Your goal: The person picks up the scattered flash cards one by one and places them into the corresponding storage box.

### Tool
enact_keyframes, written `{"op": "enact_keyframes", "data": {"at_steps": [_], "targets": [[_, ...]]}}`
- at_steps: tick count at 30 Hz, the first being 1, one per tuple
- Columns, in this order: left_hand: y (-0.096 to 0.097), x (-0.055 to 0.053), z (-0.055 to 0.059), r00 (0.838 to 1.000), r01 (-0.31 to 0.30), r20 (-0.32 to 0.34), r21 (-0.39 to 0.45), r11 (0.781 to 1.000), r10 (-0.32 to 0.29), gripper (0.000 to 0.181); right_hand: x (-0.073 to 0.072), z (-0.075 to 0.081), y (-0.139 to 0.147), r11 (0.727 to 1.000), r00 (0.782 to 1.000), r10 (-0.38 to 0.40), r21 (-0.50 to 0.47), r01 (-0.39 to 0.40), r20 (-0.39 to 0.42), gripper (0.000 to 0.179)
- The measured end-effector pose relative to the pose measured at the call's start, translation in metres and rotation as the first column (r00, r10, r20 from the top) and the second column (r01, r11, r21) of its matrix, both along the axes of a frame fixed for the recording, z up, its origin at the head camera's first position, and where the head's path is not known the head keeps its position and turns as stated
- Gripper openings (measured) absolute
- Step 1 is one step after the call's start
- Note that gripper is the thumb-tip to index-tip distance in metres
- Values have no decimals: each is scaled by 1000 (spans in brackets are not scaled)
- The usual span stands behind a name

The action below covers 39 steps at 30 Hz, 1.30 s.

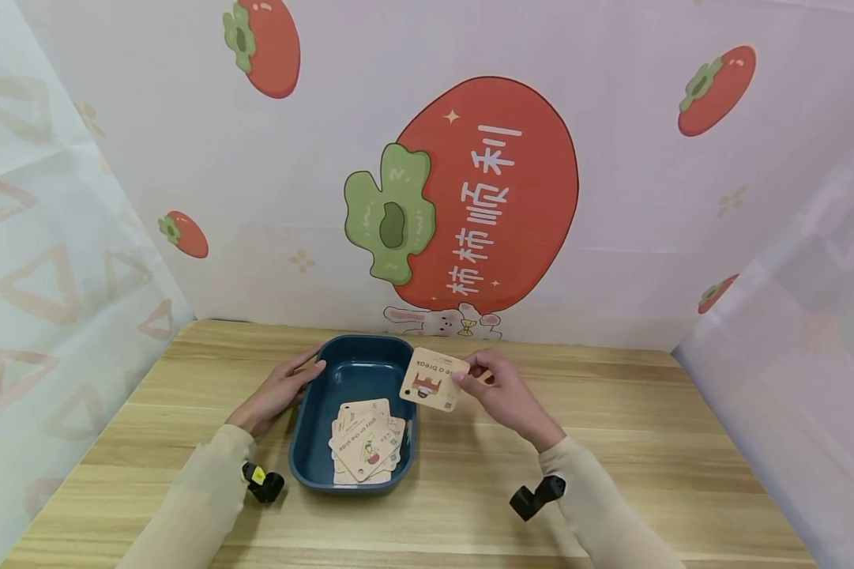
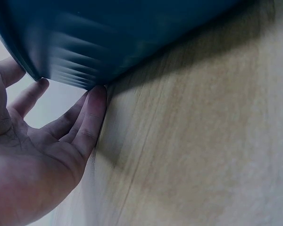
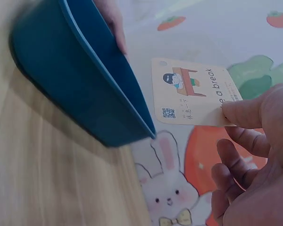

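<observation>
In the head view my right hand (image 1: 501, 391) pinches a square beige card (image 1: 427, 373) between thumb and fingers, just above the right rim of a dark blue basin (image 1: 351, 375). The card (image 3: 186, 92) shows "a break", a figure at a desk and a small QR code in the right wrist view. My left hand (image 1: 280, 391) holds the basin's far left edge, thumb over the rim. Its fingers (image 2: 92, 110) lie against the outer wall low near the table in the left wrist view. Several similar cards (image 1: 370, 442) lie overlapping in the basin's near end, the top one reading "play on the slide".
The basin stands on a wood-grain table (image 1: 611, 442). Behind it hangs a pale backdrop (image 1: 647, 205) printed with persimmons and a rabbit, and patterned fabric (image 1: 50, 261) borders the left side. Small black devices (image 1: 538, 498) are worn at both wrists.
</observation>
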State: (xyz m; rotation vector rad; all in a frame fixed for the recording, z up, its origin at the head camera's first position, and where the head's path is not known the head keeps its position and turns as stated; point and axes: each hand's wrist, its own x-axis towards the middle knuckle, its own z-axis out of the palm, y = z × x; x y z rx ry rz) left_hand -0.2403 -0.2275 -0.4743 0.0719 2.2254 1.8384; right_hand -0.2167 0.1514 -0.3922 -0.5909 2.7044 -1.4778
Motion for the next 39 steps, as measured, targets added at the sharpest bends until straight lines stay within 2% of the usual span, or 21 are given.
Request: {"op": "enact_keyframes", "data": {"at_steps": [7, 12, 18, 31, 39], "targets": [[0, 1, 1, 1000, 1, 4, 7, 1000, -1, 69, 6, -5, -23, 998, 998, 64, -4, -64, -4, 5], [1, 1, 2, 1000, 7, 2, 31, 999, -7, 68, 12, -12, -39, 993, 993, 116, -1, -116, 30, 6], [0, 1, 1, 1000, 7, 0, 19, 1000, -7, 68, 18, -15, -49, 987, 986, 158, -13, -157, 57, 7], [-1, 0, 1, 1000, 12, -2, 8, 1000, -12, 69, 23, -20, -54, 980, 978, 200, 8, -201, 59, 8], [-2, -1, 0, 1000, 25, -4, 24, 999, -25, 69, 24, -28, -56, 976, 978, 194, 86, -201, 79, 9]]}}
